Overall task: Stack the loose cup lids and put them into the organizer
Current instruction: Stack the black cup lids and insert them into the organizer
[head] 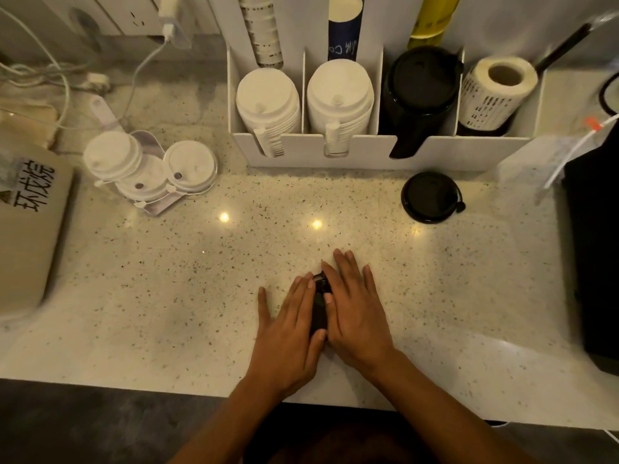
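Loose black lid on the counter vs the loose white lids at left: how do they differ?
The black lid lies single and flat in front of the organizer; the white lids are several, partly stacked and overlapping. The black lid is opaque and dark, the white lids pale. Both are round lids lying on the counter, outside the organizer.

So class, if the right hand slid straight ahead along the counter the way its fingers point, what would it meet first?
Probably the white compartmented organizer; the right hand has bare speckled stone counter ahead until then.
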A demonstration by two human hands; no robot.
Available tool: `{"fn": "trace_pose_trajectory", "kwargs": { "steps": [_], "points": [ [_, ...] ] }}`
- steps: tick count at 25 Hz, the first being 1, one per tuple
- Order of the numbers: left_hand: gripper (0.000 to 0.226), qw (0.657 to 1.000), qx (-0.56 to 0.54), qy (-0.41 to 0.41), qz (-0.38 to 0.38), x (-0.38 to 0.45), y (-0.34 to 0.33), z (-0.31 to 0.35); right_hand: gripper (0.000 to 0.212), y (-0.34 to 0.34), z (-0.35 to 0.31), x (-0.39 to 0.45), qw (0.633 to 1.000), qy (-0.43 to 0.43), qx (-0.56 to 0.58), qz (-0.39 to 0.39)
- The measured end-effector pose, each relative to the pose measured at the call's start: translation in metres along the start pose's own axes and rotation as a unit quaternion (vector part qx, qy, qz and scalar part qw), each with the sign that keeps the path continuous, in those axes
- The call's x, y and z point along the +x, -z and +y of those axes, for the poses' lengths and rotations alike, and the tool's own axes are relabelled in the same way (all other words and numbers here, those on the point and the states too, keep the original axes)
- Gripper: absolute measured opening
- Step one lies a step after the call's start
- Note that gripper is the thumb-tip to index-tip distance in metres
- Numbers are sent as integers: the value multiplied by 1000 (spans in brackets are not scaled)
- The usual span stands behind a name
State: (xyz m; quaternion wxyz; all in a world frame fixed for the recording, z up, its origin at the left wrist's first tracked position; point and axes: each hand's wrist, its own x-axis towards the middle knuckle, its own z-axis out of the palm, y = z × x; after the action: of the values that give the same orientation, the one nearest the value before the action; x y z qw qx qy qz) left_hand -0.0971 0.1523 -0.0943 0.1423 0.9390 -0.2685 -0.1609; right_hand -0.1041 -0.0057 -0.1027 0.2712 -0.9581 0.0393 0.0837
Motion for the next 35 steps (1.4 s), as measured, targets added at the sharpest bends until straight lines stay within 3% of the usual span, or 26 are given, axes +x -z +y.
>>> {"fn": "trace_pose_trajectory", "kwargs": {
  "steps": [12, 15, 18, 20, 23, 27, 30, 33, 35],
  "points": [
    [69, 1000, 15, -6, -10, 3, 1, -4, 60, 3, 2, -20, 999, -30, 37, 5],
    [74, 996, -63, 55, 34, -1, 5, 5, 57, 9, 3, -23, 997, -31, 76, 10],
    [74, 970, -183, 142, 77, -10, 5, 21, 42, 24, -4, -34, 974, -60, 219, 4],
    [60, 951, -248, 159, 98, -16, 6, 34, 27, 37, -13, -39, 941, -109, 320, 31],
    [31, 869, -431, 213, 117, -20, 29, 56, 13, 52, -21, -33, 886, -213, 406, 77],
    [29, 777, -580, 240, 45, -23, 62, 75, 61, 66, -24, -27, 888, -210, 387, 131],
    [36, 769, -603, 210, 20, -20, 83, 77, 63, 79, -29, -23, 896, -172, 375, 162],
    [23, 779, -591, 209, 19, -20, 98, 75, 62, 88, -42, -21, 915, -135, 347, 155],
    [20, 766, -606, 212, 27, -24, 102, 72, 60, 92, -51, -21, 918, -127, 347, 143]
  ]
}}
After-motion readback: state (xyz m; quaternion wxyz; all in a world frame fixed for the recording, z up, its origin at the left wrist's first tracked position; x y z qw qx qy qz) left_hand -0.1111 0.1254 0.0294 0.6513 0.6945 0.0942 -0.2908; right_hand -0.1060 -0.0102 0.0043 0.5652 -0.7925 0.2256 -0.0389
